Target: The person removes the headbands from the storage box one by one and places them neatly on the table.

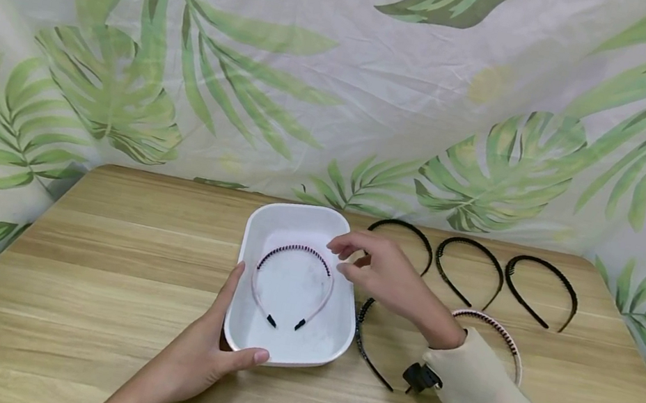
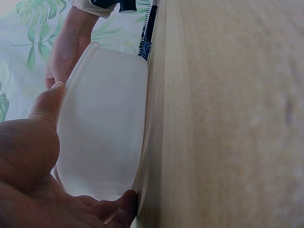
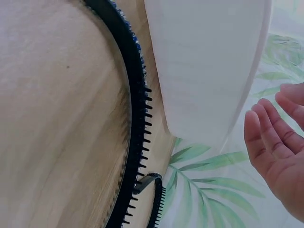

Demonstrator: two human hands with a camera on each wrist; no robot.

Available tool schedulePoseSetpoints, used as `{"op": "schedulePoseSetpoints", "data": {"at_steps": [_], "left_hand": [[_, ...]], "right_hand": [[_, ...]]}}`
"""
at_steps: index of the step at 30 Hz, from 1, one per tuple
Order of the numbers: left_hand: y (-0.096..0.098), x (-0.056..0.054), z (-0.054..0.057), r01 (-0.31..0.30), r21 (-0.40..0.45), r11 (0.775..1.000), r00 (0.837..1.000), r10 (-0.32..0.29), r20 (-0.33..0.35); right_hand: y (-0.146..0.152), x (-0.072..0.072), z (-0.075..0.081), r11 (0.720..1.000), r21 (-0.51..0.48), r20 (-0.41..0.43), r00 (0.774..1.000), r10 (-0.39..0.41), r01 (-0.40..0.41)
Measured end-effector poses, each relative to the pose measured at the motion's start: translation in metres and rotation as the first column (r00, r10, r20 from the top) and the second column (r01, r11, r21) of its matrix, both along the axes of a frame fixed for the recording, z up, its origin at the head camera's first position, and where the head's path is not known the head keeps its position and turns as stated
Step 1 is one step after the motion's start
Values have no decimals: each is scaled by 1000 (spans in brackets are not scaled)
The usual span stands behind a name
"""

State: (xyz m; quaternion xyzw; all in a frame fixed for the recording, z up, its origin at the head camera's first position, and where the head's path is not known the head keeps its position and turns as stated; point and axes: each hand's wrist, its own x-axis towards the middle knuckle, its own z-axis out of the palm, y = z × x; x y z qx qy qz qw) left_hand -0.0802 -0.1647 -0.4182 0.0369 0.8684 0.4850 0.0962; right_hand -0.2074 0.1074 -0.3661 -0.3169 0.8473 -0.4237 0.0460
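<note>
A white plastic box (image 1: pixel 286 356) stands on the table, and my left hand (image 1: pixel 205 345) grips its near left corner. The thumb lies over the front rim, with the fingers along the left side. Inside the box lies a thin pink headband (image 1: pixel 331 294) with a dark toothed arch and black tips. Over the box's right rim hovers my right hand (image 1: pixel 379 267), fingers loosely bent and holding nothing. In the right wrist view its fingers (image 3: pixel 266 128) are apart from the box wall. Below that hand a dark headband with small teeth (image 3: pixel 135 95) rests on the table, partly hidden in the head view.
Along the table's back right lie black headbands, one (image 1: pixel 404 225) partly behind the right hand, another (image 1: pixel 502 272) and a third (image 1: pixel 574 298). A pale pink headband (image 1: pixel 517 355) sits partly under the right sleeve. Behind the wooden table (image 1: pixel 95 278) hangs a leaf-print cloth (image 1: pixel 375 111).
</note>
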Motion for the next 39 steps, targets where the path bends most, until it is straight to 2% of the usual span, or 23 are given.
{"op": "schedulePoseSetpoints", "data": {"at_steps": [16, 25, 39], "left_hand": [[-1, -1, 1, 0, -9, 1000, 1000, 0, -3], [0, -1, -1, -1, -9, 1000, 1000, 1, -1], [0, 0, -1, 4, 1, 1000, 1000, -4, -11]], "right_hand": [[-22, -18, -3, 997, 17, 35, 996, 78, -78], [-33, -26, -3, 995, 40, 35, 996, 87, -88], [-51, -41, -14, 992, 59, 118, 987, 106, -114]]}}
